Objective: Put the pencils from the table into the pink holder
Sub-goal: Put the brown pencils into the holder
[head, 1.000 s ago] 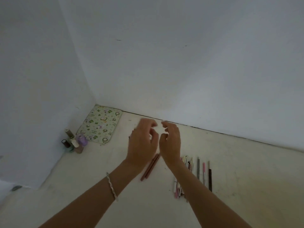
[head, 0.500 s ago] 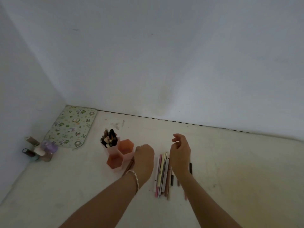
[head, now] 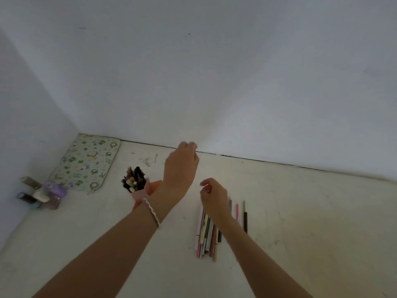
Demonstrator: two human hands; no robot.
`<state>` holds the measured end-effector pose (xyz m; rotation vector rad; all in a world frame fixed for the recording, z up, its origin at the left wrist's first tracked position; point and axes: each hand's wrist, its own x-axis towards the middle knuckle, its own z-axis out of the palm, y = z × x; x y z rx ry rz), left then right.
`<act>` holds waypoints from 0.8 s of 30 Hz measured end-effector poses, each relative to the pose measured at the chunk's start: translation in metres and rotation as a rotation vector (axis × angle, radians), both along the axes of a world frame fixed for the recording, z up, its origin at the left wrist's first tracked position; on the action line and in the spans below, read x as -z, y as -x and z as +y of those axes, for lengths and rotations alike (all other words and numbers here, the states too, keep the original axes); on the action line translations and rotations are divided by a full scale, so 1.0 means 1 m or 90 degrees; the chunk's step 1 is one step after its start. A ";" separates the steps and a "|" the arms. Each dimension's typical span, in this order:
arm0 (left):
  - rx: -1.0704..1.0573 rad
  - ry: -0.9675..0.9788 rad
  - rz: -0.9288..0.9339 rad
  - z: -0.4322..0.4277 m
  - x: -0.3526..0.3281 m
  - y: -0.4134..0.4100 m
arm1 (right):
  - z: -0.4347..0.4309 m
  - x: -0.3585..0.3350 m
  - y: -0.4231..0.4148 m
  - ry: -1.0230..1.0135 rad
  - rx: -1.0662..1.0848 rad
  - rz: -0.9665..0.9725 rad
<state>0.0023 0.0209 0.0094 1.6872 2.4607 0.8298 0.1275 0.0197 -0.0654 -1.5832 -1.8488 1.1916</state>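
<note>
The pink holder (head: pixel 138 197) stands left of centre, partly hidden by my left wrist, and one cell is packed with dark pencils (head: pixel 134 179). My left hand (head: pixel 180 166) is raised to the right of and beyond the holder with its fingertips pinched shut. What they grip is hidden behind the hand. A bundle of pencils (head: pixel 206 233) lies on the table, with a pink pencil (head: pixel 237 212) and a dark one (head: pixel 245 219) apart on its right. My right hand (head: pixel 214 196) hovers over the bundle's far end, fingers loosely curled and holding nothing.
A green patterned mat (head: pixel 88 162) lies in the back left corner. Small bottles (head: pixel 40 194) cluster by the left wall. White walls close the table at the back and the left.
My left hand dropped onto the two brown pencils left of the bundle, then rose forward with fingers closed. Those pencils no longer show on the table. My right hand lowered over the bundle.
</note>
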 end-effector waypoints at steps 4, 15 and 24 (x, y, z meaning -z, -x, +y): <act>-0.018 -0.152 -0.100 -0.003 -0.031 0.023 | -0.028 0.006 0.038 0.158 -0.146 -0.146; -0.033 -0.164 -0.161 -0.037 -0.026 0.042 | -0.072 0.026 0.077 0.071 -0.107 -0.275; -0.106 -0.334 -0.231 -0.066 -0.051 0.078 | -0.043 0.007 0.070 -0.017 0.011 -0.124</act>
